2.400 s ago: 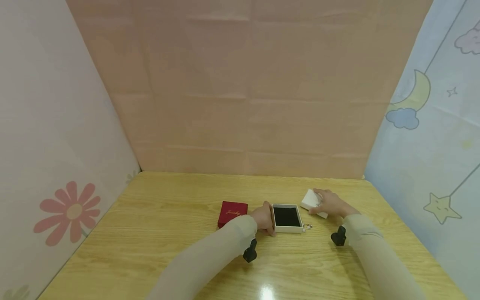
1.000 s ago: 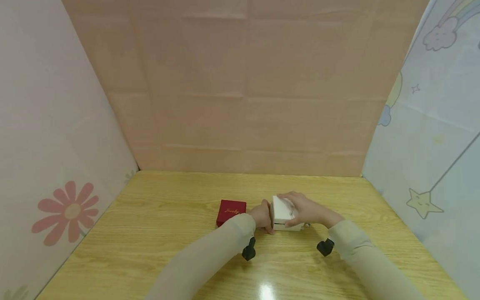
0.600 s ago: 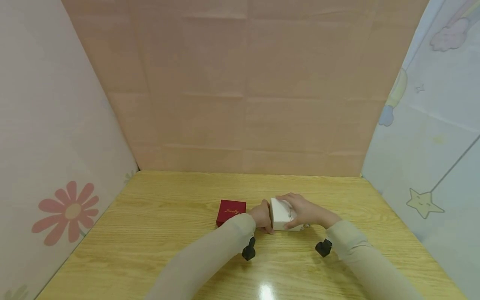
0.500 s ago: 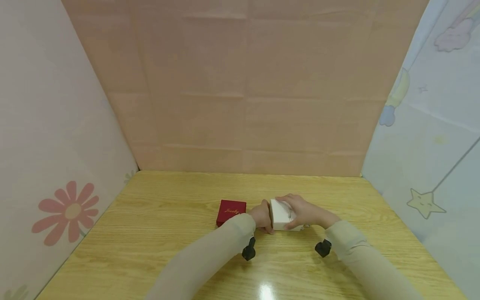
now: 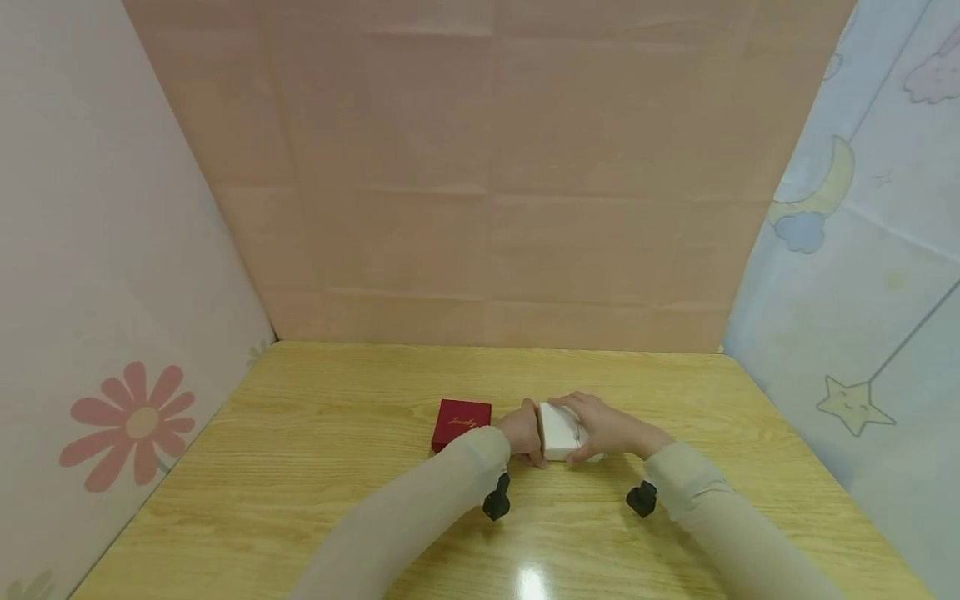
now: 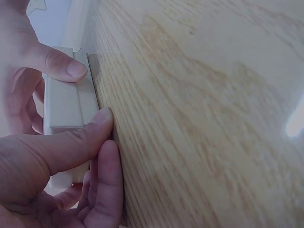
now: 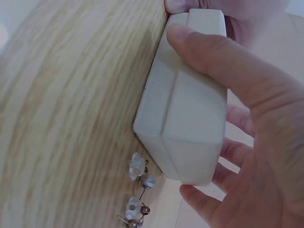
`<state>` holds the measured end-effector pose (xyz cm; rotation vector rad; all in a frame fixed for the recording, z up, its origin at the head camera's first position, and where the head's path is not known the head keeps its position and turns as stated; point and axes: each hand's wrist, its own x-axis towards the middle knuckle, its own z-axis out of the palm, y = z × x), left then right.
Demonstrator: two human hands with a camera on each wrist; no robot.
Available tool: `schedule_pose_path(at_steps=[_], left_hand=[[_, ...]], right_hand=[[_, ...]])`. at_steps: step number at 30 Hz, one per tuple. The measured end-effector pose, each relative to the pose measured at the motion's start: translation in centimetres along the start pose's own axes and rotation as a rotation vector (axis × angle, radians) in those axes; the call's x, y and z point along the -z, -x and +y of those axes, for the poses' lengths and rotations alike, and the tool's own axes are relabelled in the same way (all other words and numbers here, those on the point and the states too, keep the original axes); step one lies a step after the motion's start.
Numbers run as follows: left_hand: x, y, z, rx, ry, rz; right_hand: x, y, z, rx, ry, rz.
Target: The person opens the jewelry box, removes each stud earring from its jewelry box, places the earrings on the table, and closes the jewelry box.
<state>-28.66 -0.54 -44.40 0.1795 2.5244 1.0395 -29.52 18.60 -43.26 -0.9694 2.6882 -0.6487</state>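
A small white box (image 5: pixel 555 432) sits on the wooden table with its lid (image 7: pixel 197 111) fitted over the base (image 7: pixel 154 102); a strip of base shows below the lid's edge. My left hand (image 5: pixel 522 432) holds the base at its left side, thumb along the front near the table. From above and the right, my right hand (image 5: pixel 607 427) grips the lid, thumb on the front side and fingers across the far side. Small clear flower-shaped pieces with metal hooks, like earrings (image 7: pixel 136 167), lie beside the box's right end. The black inside of the box is hidden.
Just left of my left hand is a red box (image 5: pixel 456 419) with gold lettering, partly covered by my sleeve. The wooden table (image 5: pixel 360 392) ends at a tan backdrop (image 5: pixel 480 250), with patterned cloth walls on both sides.
The right hand has carried the lid leftward from beside the box onto the base, then lowered it, so less of the base shows. The left hand has stayed at the box's left side.
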Motion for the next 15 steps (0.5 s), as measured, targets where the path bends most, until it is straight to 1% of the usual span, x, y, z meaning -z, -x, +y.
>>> schedule_pose_path(at_steps=[3, 5, 7, 9, 11, 12, 14, 15], left_hand=[[-0.1, -0.1, 0.0, 0.002, 0.013, -0.001], [-0.1, 0.1, 0.0, -0.001, -0.006, -0.004], [0.0, 0.4, 0.1, -0.012, -0.062, -0.012], [0.3, 1.2, 0.1, -0.043, -0.126, -0.029], [1.0, 2.2, 0.4, -0.076, -0.198, -0.05], [1.5, 2.9, 0.5, -0.093, -0.205, -0.067], [2.9, 4.3, 1.0, -0.121, -0.227, -0.083], [3.9, 4.9, 1.3, -0.134, -0.237, -0.076]], right_hand=[[-0.1, 0.0, 0.2, 0.0, 0.021, 0.0], [-0.2, 0.0, 0.2, -0.002, 0.033, 0.0], [-0.4, 0.0, 0.2, -0.001, 0.033, -0.001], [-0.4, 0.1, -0.1, 0.007, 0.025, -0.003], [-0.4, 0.2, -0.4, 0.016, 0.032, -0.003], [-0.2, 0.2, -0.6, 0.023, 0.039, 0.002], [0.2, 0.2, -1.2, 0.024, 0.04, 0.014], [0.6, 0.1, -1.5, 0.02, 0.036, 0.026]])
